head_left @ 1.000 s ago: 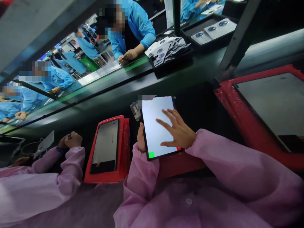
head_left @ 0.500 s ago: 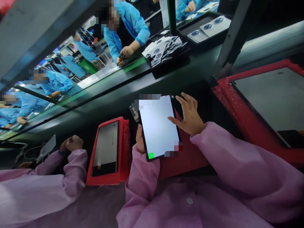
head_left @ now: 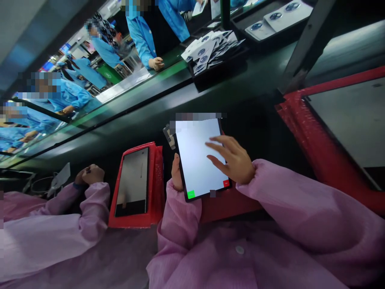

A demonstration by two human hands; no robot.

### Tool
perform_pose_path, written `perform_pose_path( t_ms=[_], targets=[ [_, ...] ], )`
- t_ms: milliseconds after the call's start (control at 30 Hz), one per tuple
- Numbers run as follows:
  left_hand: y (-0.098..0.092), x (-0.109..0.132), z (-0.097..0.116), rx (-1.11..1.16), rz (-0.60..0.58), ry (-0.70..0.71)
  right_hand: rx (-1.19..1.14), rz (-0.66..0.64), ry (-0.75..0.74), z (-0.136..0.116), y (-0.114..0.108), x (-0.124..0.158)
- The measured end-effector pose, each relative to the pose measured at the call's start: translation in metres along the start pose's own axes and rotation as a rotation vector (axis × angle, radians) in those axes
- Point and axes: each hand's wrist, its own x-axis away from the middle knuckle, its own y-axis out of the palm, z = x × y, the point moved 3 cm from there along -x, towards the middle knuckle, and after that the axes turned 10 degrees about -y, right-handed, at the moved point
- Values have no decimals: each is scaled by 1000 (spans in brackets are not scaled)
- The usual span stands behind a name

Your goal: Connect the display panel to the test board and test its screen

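Observation:
A tablet (head_left: 197, 160) with a lit, nearly white screen is held tilted toward me. The screen shows a green box at its lower left corner and a red one at its lower right. Gripping the tablet's left edge is my left hand (head_left: 177, 172), thumb in front and the other fingers hidden behind. My right hand (head_left: 233, 158) hovers over the right part of the screen with its fingers spread; whether a fingertip touches the glass I cannot tell. Under the tablet lies a red sheet or pad (head_left: 240, 209).
Left of me, another tablet (head_left: 132, 180) rests on a red padded stack (head_left: 158, 188), beside a co-worker's clasped hands (head_left: 92, 174). A larger red-wrapped panel (head_left: 345, 120) lies at right. Beyond the rail, a black bin (head_left: 216, 74) holds white cards. Workers in blue stand across the line.
My right hand has moved left and slightly down, from the tablet's right edge to over its screen. The worker across has shifted an arm. My left hand keeps its hold.

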Motion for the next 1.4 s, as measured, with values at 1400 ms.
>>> perform_pose_path(
  t_ms=[1400],
  targets=[
    [4,3,10,-145,169,-117,4,-329,-5,13,24,-3]
  ],
)
